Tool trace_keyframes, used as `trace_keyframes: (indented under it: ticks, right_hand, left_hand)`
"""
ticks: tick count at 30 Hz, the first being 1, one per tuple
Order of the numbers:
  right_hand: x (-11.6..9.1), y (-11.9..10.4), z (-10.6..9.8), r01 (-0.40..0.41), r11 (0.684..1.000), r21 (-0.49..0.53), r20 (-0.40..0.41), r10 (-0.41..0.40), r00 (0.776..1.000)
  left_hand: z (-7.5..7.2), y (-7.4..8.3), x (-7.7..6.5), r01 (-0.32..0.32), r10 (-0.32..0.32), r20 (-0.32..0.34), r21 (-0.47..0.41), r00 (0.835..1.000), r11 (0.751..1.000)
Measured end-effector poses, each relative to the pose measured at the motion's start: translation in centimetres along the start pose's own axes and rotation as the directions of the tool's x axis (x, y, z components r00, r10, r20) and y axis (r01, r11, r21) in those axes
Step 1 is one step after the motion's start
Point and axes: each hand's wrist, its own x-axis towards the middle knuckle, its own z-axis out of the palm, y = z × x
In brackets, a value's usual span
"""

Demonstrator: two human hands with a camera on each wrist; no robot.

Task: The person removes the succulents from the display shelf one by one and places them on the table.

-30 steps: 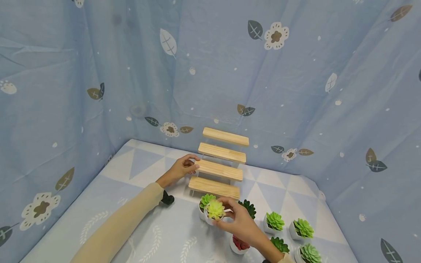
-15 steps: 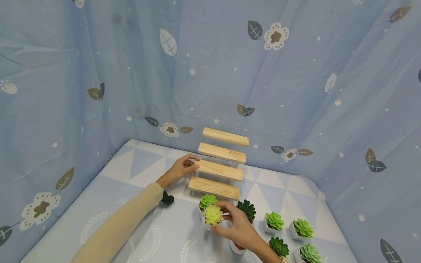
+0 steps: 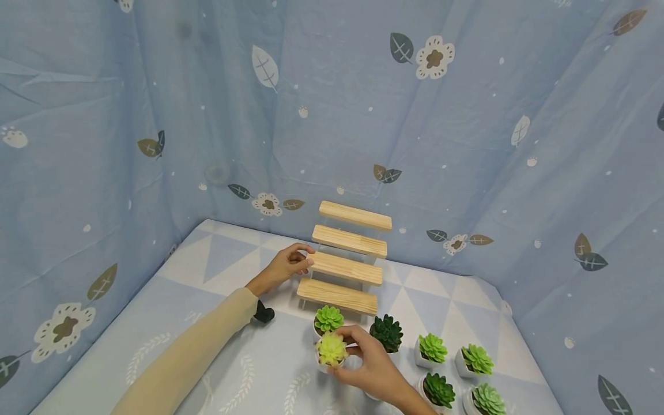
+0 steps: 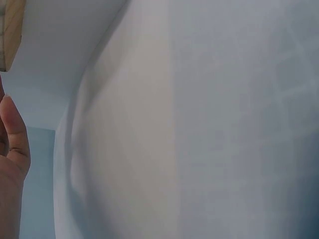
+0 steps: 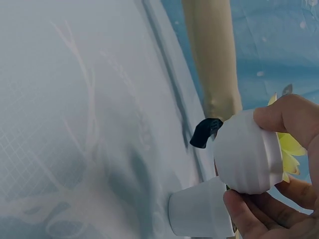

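My right hand (image 3: pixel 370 366) pinches a small potted succulent with yellow-green leaves (image 3: pixel 331 348) between thumb and fingers. In the right wrist view its white pot (image 5: pixel 249 152) is tipped sideways, above the table, and another white pot (image 5: pixel 197 208) stands just behind it. A bright green potted succulent (image 3: pixel 329 319) stands right behind the held one in the head view. My left hand (image 3: pixel 286 266) holds the left end of a wooden board (image 3: pixel 346 269), second from the bottom of a stepped plant stand. In the left wrist view, only part of that hand (image 4: pixel 12 144) shows, below a board end (image 4: pixel 10 35).
To the right stand several more potted succulents: a dark green one (image 3: pixel 386 333), bright green ones (image 3: pixel 433 348) (image 3: pixel 477 359), another dark green (image 3: pixel 438 390) and a pale green (image 3: pixel 488 399). A blue patterned curtain (image 3: pixel 342 115) rises behind the table (image 3: pixel 218 340).
My right hand has drawn the yellow-green succulent slightly left and toward the near edge, uncovering more of the bright green and dark green ones. The left hand and stand have stayed still.
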Motion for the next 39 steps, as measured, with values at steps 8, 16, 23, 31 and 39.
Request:
trace_keyframes:
  ticks: [8,16,23,31,39]
  right_hand:
    - [0.3,0.1,0.8,0.023,0.999,-0.04,0.0,-0.023,1.0]
    - [0.7,0.4,2.3,0.07,0.992,-0.104,0.003,-0.07,0.998]
    - [0.7,0.0,2.9,0.034,0.983,-0.178,0.013,-0.033,0.999]
    - [0.7,0.1,3.2,-0.079,0.971,-0.225,0.048,0.092,0.995]
    - [0.8,0.6,3.4,-0.103,0.95,-0.296,0.045,0.121,0.992]
  left_hand:
    - [0.0,0.1,-0.1,-0.005,0.005,0.001,0.002,1.0,1.0]
    - [0.0,0.1,-0.1,-0.001,0.001,0.004,-0.004,1.0,1.0]
    - [0.0,0.0,-0.1,-0.001,0.001,0.002,-0.002,1.0,1.0]
    - [0.0,-0.1,0.1,-0.001,0.001,-0.007,0.012,1.0,1.0]
    - [0.0,-0.2,0.1,-0.005,0.005,-0.007,0.027,1.0,1.0]
